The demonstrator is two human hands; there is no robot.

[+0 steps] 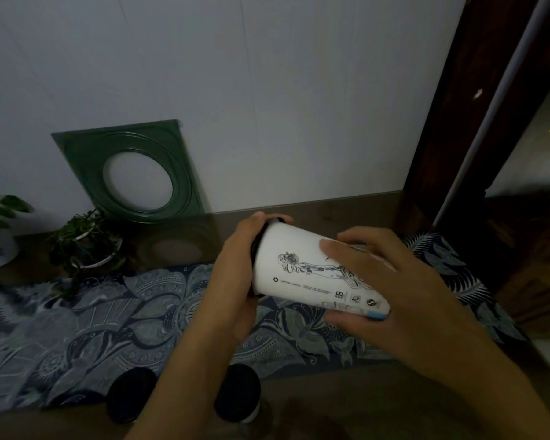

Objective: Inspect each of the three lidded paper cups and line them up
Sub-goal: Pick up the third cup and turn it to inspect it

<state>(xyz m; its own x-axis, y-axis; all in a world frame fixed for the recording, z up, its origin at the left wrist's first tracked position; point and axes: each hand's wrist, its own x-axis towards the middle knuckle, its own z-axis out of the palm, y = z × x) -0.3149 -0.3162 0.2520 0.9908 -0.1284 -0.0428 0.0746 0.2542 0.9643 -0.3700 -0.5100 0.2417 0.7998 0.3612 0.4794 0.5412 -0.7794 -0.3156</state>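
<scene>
A white paper cup (302, 268) with a black line drawing and a black lid lies on its side in the air, held between both hands. My left hand (235, 274) grips the lid end, which points left. My right hand (391, 287) wraps the base end at the right. Two more cups with black lids stand upright on the floor below my arms: one (129, 395) at the left, the other (237, 396) to its right, partly hidden by my left forearm.
A blue patterned cloth (77, 328) covers the floor ahead. A green square panel with a round hole (86, 163) leans on the white wall. Potted plants (86, 242) stand at the left. A dark wooden door frame (442, 138) rises at the right.
</scene>
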